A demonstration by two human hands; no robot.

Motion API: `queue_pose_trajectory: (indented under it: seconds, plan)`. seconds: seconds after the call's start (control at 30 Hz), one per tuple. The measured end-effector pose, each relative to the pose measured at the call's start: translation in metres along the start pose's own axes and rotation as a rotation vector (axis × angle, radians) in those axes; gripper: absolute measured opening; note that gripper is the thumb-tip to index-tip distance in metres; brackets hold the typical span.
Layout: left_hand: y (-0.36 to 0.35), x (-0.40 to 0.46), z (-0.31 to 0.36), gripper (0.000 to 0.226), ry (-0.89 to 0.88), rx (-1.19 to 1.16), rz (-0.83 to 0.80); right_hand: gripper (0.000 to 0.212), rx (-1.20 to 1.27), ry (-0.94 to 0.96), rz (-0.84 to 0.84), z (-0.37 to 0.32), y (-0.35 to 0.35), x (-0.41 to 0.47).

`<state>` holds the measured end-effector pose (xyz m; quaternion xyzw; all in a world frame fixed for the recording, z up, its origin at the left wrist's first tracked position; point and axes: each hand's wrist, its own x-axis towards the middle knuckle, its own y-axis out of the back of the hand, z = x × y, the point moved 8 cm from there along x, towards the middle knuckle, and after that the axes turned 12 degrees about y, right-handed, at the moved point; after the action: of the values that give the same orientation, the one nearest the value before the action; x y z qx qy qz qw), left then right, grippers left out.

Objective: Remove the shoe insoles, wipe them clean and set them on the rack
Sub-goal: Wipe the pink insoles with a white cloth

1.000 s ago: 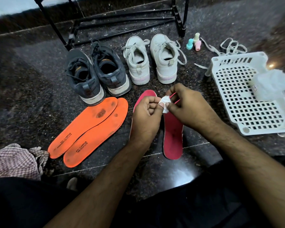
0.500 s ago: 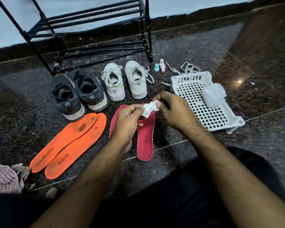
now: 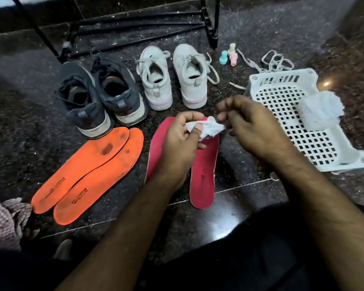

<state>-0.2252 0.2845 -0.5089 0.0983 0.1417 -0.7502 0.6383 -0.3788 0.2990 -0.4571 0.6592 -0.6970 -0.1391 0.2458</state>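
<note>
Red insoles (image 3: 203, 169): two lie side by side on the dark stone floor, just in front of the white shoes (image 3: 172, 77); the left one is largely hidden under the left hand.
Handling: they look thin, light and bendy, likely to flop if lifted by one end; a hold at the middle or the heel edge should serve, and wiping calls for a hand pressing one end down.
Wipe (image 3: 208, 128): a small crumpled white piece, soft and easily torn, held above the toe end of the red pair.
Left hand (image 3: 180, 141): thumb and fingers curl round the wipe and pinch it.
Right hand (image 3: 250, 127): fingers bent toward the wipe's far edge; blurred, so I cannot tell whether they grip it.
Orange insoles (image 3: 88, 175): a pair to the left, overlapping, with dark stains near the toes, seemingly not yet wiped.
Dark shoes (image 3: 99, 95): behind the orange pair.
Rack (image 3: 135, 32): black bars at the far side, nothing set on its visible rails.
White basket (image 3: 282, 80): to the right, holding a wad of white material (image 3: 319, 110).
</note>
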Motion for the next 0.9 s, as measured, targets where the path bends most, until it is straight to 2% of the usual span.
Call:
queue_pose_trajectory:
  seconds: [0.03, 0.13, 0.2, 0.3, 0.43, 0.5, 0.57, 0.63, 0.8, 0.9]
  plan:
    - [0.001, 0.001, 0.002, 0.02, -0.046, 0.034, 0.004, 0.015, 0.048, -0.018, -0.035, 0.004, -0.008, 0.003]
    - [0.006, 0.005, 0.002, 0.023, -0.075, 0.019, 0.023, 0.03, -0.017, 0.007, -0.215, 0.007, -0.031, 0.008]
    - [0.009, 0.007, 0.004, 0.028, -0.115, 0.047, 0.032, 0.029, -0.063, 0.018, -0.271, 0.007, -0.038, 0.01]
    - [0.013, 0.006, 0.01, 0.025, -0.219, 0.141, 0.079, 0.011, 0.095, -0.051, -0.213, 0.013, -0.032, 0.012]
    - [0.02, 0.003, 0.014, 0.015, -0.261, 0.159, 0.185, 0.018, 0.022, -0.095, -0.156, 0.016, -0.024, 0.008]
    - [0.021, 0.002, 0.01, 0.011, -0.22, 0.113, 0.171, 0.028, 0.084, -0.135, -0.225, 0.016, -0.028, 0.003]
    - [0.021, 0.001, 0.007, 0.012, -0.176, 0.062, 0.158, 0.046, 0.247, -0.163, -0.341, 0.009, -0.036, -0.004]
    - [0.018, -0.001, 0.009, 0.016, -0.169, 0.053, 0.14, 0.057, 0.348, -0.161, -0.344, 0.003, -0.04, -0.007]
    - [0.016, -0.001, 0.011, 0.024, -0.181, 0.043, 0.098, 0.024, 0.43, -0.212, -0.113, 0.009, -0.034, -0.004]
    - [0.016, 0.0, 0.01, 0.03, -0.148, -0.006, 0.072, 0.021, 0.152, -0.074, -0.13, 0.008, -0.023, 0.005]
